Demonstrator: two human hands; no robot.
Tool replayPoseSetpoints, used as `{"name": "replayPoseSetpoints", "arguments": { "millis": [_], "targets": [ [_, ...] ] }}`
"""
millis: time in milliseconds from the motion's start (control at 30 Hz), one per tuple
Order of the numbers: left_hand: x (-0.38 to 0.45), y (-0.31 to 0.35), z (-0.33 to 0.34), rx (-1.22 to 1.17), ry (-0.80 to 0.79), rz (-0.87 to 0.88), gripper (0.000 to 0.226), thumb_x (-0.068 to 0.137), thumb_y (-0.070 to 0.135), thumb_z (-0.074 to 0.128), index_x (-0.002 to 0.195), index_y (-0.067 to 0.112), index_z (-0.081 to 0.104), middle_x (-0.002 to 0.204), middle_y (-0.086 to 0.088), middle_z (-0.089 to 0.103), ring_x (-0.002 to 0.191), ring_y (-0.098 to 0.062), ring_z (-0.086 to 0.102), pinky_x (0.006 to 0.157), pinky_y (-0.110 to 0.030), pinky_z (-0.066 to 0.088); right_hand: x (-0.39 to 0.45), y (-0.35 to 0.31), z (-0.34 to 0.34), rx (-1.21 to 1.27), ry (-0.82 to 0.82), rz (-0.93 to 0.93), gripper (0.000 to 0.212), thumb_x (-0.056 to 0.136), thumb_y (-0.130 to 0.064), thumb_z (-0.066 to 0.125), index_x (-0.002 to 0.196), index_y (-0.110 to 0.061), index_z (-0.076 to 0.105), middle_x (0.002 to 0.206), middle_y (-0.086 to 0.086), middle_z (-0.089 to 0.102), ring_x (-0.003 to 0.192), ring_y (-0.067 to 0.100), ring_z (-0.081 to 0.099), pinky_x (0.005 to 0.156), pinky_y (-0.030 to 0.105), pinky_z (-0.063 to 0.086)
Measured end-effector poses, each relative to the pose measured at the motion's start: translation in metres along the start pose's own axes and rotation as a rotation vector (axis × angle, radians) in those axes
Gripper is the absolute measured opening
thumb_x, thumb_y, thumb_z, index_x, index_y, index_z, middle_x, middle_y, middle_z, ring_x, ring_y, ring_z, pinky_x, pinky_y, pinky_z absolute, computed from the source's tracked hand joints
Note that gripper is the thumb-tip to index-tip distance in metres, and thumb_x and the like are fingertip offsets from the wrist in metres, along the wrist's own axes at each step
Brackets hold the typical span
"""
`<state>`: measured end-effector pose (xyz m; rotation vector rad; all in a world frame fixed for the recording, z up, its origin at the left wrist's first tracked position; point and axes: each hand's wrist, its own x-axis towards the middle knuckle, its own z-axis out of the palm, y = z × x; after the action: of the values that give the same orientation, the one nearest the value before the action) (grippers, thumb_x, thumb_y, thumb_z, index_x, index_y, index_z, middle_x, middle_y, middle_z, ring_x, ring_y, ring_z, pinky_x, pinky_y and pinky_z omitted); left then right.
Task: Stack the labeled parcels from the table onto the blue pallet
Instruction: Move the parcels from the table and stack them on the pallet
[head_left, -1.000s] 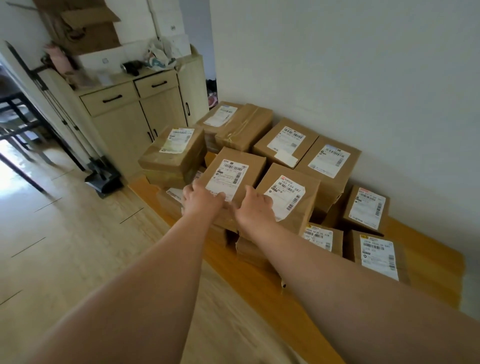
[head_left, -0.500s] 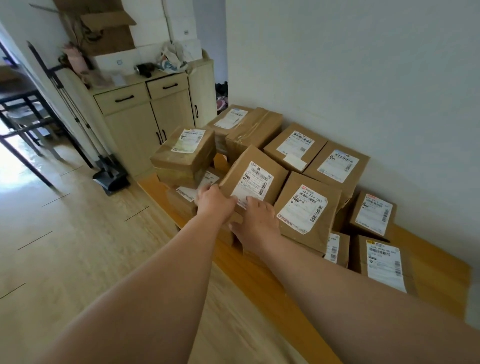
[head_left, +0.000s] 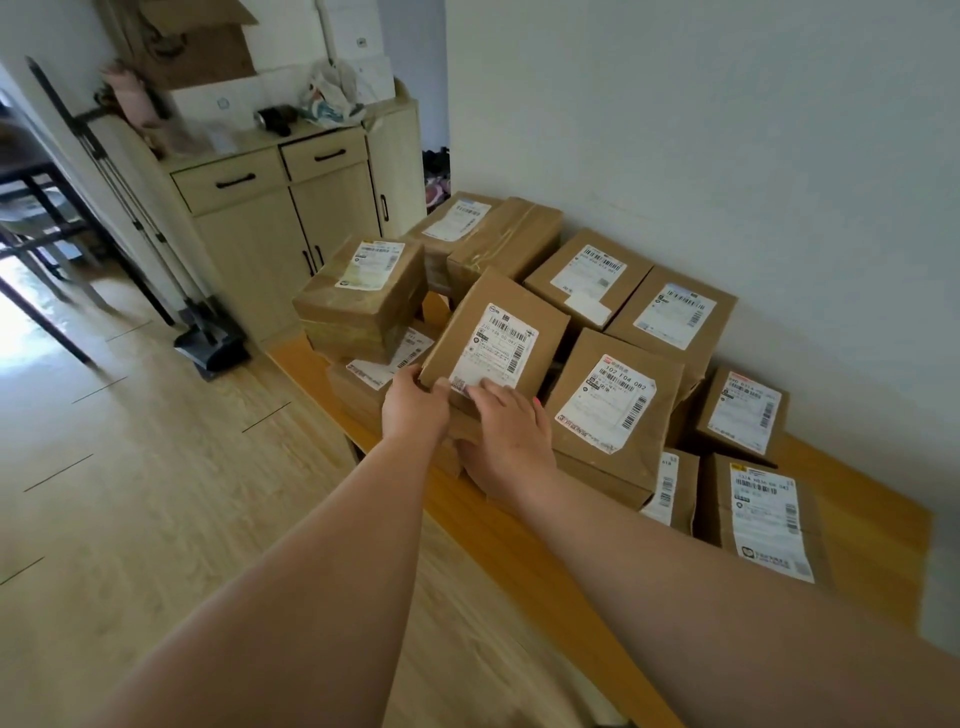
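Head view shows the tilted parcel (head_left: 496, 338) raised at its far edge, leaning over the lower boxes at the near edge of the bench (head_left: 524, 535). Left hand (head_left: 415, 410) curls its fingers round the parcel's near left corner; right hand (head_left: 506, 431) has fingers over the near edge, touching the white label (head_left: 493, 345), thumb side hidden, so both grips have hold of this one box.

It looks like plain brown corrugated card, flat-faced and square-cornered, sealed with glossy tape. Judged from its modest build and the ease of the tilt, it is probably light to middling, stiff enough to take by two opposite edges. The label paper and tape are likely slicker than the bare card, so palms are better placed on the cardboard sides, with fingers under the base.

Just right of the tilted parcel lies a larger parcel (head_left: 613, 400), its label creased. Behind that sit two more against the white wall (head_left: 727, 130). Left of the tilted parcel a squat taped box (head_left: 363, 301) tops a small stack. Beyond the stack stands a pale wooden cabinet (head_left: 291, 223) with dark handles. No blue pallet is in sight.
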<state>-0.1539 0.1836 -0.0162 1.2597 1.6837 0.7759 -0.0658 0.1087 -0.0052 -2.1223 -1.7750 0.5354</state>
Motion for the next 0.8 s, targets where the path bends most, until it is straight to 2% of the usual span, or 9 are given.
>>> {"name": "replayPoseSetpoints", "arguments": {
  "millis": [67,133,267,400,467,500,567,667,800],
  "targets": [
    [-0.005,-0.006,-0.004,-0.027,0.018,-0.005,0.047,0.098,0.028,0.053,0.143,0.02,0.041,0.125,-0.004,0.059,0.094,-0.019,0.058,0.064,-0.027,0.047,-0.004,-0.001,0.0,0.029,0.028,-0.028,0.065,0.094,-0.03,0.058,0.151,-0.026,0.029,0.16,-0.005,0.021,0.149,0.019,0.011,0.12,0.041,0.0],
    [-0.012,-0.007,-0.011,-0.065,0.043,-0.008,0.044,0.099,0.028,0.051,0.142,0.021,0.043,0.124,-0.003,0.06,0.092,-0.017,0.057,0.064,-0.026,0.045,-0.006,-0.003,0.002,0.067,0.1,-0.053,0.066,0.092,-0.029,0.062,0.15,-0.025,0.031,0.16,-0.004,0.022,0.148,0.019,0.012,0.12,0.041,0.005],
    [-0.029,-0.002,-0.034,-0.124,0.068,0.04,0.044,0.1,0.032,0.048,0.142,0.023,0.041,0.122,0.001,0.06,0.105,-0.02,0.059,0.085,-0.037,0.052,-0.01,-0.013,-0.001,0.291,0.306,0.038,0.082,0.085,-0.029,0.072,0.151,-0.02,0.024,0.158,0.0,0.023,0.146,0.02,0.019,0.12,0.042,0.021],
    [-0.05,0.013,-0.047,-0.239,0.063,0.117,0.044,0.098,0.038,0.049,0.141,0.028,0.041,0.121,0.005,0.06,0.108,-0.019,0.06,0.094,-0.042,0.051,-0.024,-0.022,-0.023,0.687,0.361,0.198,0.091,0.084,-0.037,0.072,0.154,-0.019,0.015,0.154,0.001,0.031,0.142,0.02,0.031,0.115,0.045,0.033],
    [-0.064,0.022,-0.041,-0.323,0.009,0.162,0.045,0.096,0.041,0.051,0.139,0.031,0.042,0.124,0.006,0.061,0.111,-0.018,0.06,0.096,-0.043,0.05,-0.042,-0.019,-0.039,0.838,0.41,0.198,0.082,0.087,-0.038,0.07,0.152,-0.023,0.022,0.147,-0.004,0.042,0.131,0.014,0.045,0.109,0.042,0.041],
    [-0.074,0.027,-0.035,-0.362,-0.031,0.187,0.047,0.095,0.042,0.052,0.139,0.034,0.041,0.126,0.006,0.06,0.113,-0.017,0.059,0.098,-0.043,0.049,-0.053,-0.015,-0.048,0.888,0.447,0.183,0.074,0.088,-0.037,0.068,0.149,-0.026,0.028,0.142,-0.008,0.048,0.123,0.008,0.049,0.105,0.036,0.044],
    [-0.101,0.039,-0.017,-0.419,-0.129,0.235,0.05,0.094,0.043,0.053,0.141,0.041,0.038,0.131,0.008,0.058,0.118,-0.017,0.057,0.1,-0.044,0.048,-0.079,-0.002,-0.068,0.924,0.548,0.176,0.064,0.089,-0.036,0.067,0.144,-0.031,0.034,0.135,-0.015,0.052,0.117,0.0,0.048,0.098,0.022,0.041],
    [-0.156,0.055,0.021,-0.45,-0.3,0.309,0.051,0.091,0.048,0.051,0.14,0.045,0.037,0.134,0.012,0.055,0.121,-0.013,0.054,0.103,-0.044,0.045,-0.125,0.033,-0.097,0.937,0.715,0.243,0.063,0.089,-0.034,0.068,0.142,-0.039,0.035,0.134,-0.018,0.053,0.124,0.004,0.049,0.102,0.03,0.042],
    [-0.244,0.063,0.071,-0.302,-0.432,0.381,0.041,0.101,0.046,0.036,0.142,0.039,0.04,0.13,0.014,0.053,0.12,-0.01,0.049,0.101,-0.035,0.04,-0.203,0.093,-0.131,0.865,0.918,0.388,0.053,0.095,-0.03,0.059,0.142,-0.04,0.037,0.132,-0.017,0.053,0.12,0.003,0.049,0.105,0.036,0.044]
  ]
}}
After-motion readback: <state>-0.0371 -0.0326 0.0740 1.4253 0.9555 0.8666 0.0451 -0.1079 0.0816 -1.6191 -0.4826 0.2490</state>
